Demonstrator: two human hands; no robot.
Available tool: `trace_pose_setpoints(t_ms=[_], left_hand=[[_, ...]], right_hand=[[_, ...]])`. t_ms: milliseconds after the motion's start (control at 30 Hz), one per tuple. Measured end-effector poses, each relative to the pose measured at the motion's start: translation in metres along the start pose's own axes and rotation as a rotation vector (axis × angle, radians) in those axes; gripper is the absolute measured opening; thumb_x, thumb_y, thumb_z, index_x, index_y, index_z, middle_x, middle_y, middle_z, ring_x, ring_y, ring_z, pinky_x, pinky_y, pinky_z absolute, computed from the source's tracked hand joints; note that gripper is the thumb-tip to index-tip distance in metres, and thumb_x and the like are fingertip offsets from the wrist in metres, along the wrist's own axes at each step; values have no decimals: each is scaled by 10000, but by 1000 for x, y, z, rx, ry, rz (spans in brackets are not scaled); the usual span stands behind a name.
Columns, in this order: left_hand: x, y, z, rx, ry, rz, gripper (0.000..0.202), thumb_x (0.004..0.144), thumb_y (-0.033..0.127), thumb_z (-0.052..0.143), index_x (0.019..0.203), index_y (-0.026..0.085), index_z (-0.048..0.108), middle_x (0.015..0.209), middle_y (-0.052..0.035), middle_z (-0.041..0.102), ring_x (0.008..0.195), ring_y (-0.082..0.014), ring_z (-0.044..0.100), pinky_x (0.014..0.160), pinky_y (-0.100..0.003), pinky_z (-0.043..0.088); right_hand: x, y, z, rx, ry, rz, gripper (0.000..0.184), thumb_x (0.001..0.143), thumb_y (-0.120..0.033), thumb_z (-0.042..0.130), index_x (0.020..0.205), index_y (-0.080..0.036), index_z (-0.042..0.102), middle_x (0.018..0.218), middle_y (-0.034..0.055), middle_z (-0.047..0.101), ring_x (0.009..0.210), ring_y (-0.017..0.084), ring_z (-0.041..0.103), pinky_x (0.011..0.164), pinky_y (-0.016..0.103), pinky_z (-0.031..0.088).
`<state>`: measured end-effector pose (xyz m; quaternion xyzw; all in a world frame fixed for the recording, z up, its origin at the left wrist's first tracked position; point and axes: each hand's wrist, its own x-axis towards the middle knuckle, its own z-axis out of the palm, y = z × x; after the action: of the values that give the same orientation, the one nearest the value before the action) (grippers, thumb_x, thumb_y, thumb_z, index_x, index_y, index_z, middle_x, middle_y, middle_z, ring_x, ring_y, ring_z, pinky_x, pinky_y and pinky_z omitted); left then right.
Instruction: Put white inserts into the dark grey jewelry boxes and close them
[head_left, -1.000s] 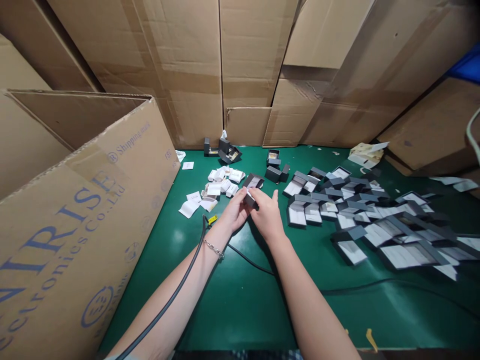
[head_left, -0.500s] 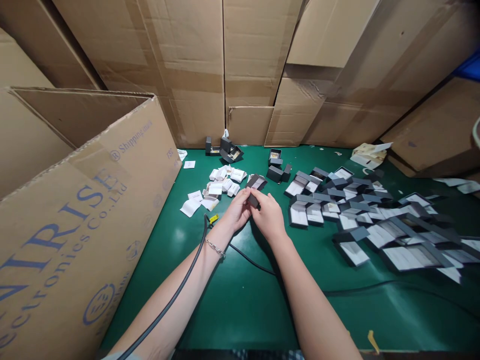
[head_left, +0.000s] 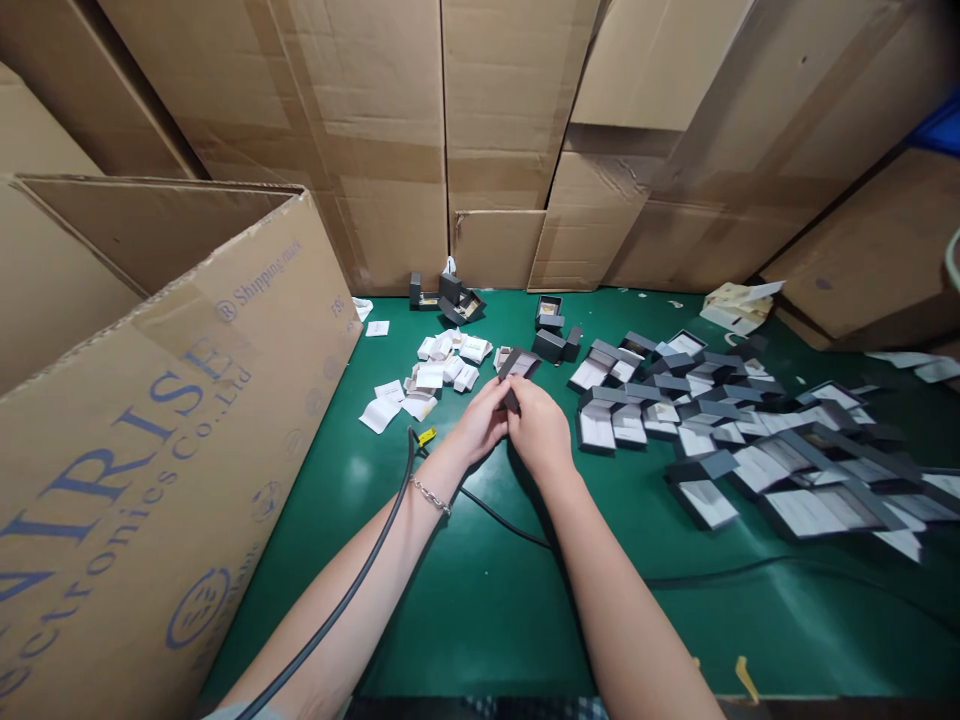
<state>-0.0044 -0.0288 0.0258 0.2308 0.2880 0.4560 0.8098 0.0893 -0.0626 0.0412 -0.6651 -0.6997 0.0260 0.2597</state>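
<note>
Desk: green, walled in by cartons.
Left hand: grip pinching small dark box (lid up).
Right hand: grip pinching the same box, steadying it.

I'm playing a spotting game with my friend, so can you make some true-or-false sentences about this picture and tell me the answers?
1. The left hand and the right hand hold one small dark box together. True.
2. The table is red. False: it is green.
3. A heap of open dark boxes lies to the right of the hands. True.
4. The bracelet is on the right wrist. False: it is on the left wrist.
</note>
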Motion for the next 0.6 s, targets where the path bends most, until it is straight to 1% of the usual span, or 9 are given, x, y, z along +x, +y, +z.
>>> trace_pose_setpoints(t_ms=[33, 100, 167, 267, 333, 400, 433, 533, 600], left_hand=[[-2, 0, 1, 61, -2, -17, 384, 790, 249, 609, 1164, 193, 548, 902, -30, 642, 619, -70, 588, 605, -195, 464], [-6, 1, 4, 164, 1, -39, 611, 788, 254, 609, 1355, 286, 384, 1053, -52, 632, 618, -74, 607, 617, -216, 475], [-8, 1, 6, 228, -5, -48, 717, 788, 255, 605, 1421, 320, 273, 1162, -82, 598, 644, -84, 629, 641, -232, 486], [-9, 1, 6, 307, -17, -49, 651, 780, 254, 609, 1384, 290, 371, 1285, -114, 527, 630, -79, 620, 594, -226, 495], [-8, 0, 5, 333, -22, -41, 566, 772, 267, 619, 1317, 273, 463, 1343, -113, 483, 606, -67, 599, 541, -216, 497], [-8, 1, 4, 338, -32, -61, 540, 766, 298, 630, 1286, 263, 491, 1325, -116, 504, 576, -67, 588, 499, -214, 495], [-8, 1, 4, 340, -34, -78, 555, 761, 312, 637, 1292, 261, 484, 1290, -118, 535, 557, -71, 587, 482, -215, 492], [-8, 1, 6, 374, -24, -101, 596, 765, 327, 631, 1325, 246, 446, 1145, -116, 619, 509, -83, 585, 465, -220, 484], [-8, 1, 8, 410, -10, -93, 562, 789, 322, 595, 1322, 220, 447, 1038, -106, 651, 486, -86, 577, 470, -227, 485]], right_hand=[[1, 3, 0, -42, 0, 16, 399, 849, -108, 413, 1218, -119, 564, 1264, 116, 575, 1166, 204, 526, 988, 324, 409], [1, 8, -3, -126, -20, 75, 411, 839, -93, 411, 1222, -114, 557, 1261, 131, 572, 1159, 230, 525, 978, 361, 403], [2, 11, -8, -202, -65, 146, 413, 831, -89, 413, 1217, -118, 557, 1215, 144, 595, 1103, 249, 557, 938, 388, 413], [2, 10, -18, -277, -141, 191, 354, 828, -141, 450, 1150, -118, 597, 1093, 152, 642, 982, 259, 604, 854, 381, 435], [2, 7, -23, -278, -176, 198, 287, 842, -261, 484, 1036, -134, 653, 1023, 142, 656, 922, 265, 612, 778, 360, 447], [2, 5, -27, -267, -188, 221, 312, 859, -361, 469, 915, -150, 692, 966, 134, 660, 868, 263, 614, 721, 351, 443], [1, 4, -27, -270, -183, 234, 325, 871, -354, 447, 876, -151, 702, 950, 135, 658, 853, 257, 612, 713, 349, 436], [1, 2, -26, -307, -145, 254, 320, 871, -227, 412, 851, -132, 716, 965, 159, 636, 884, 264, 587, 731, 366, 419], [0, 1, -24, -318, -123, 264, 298, 852, -199, 431, 870, -121, 718, 988, 178, 612, 927, 289, 554, 737, 387, 414]])
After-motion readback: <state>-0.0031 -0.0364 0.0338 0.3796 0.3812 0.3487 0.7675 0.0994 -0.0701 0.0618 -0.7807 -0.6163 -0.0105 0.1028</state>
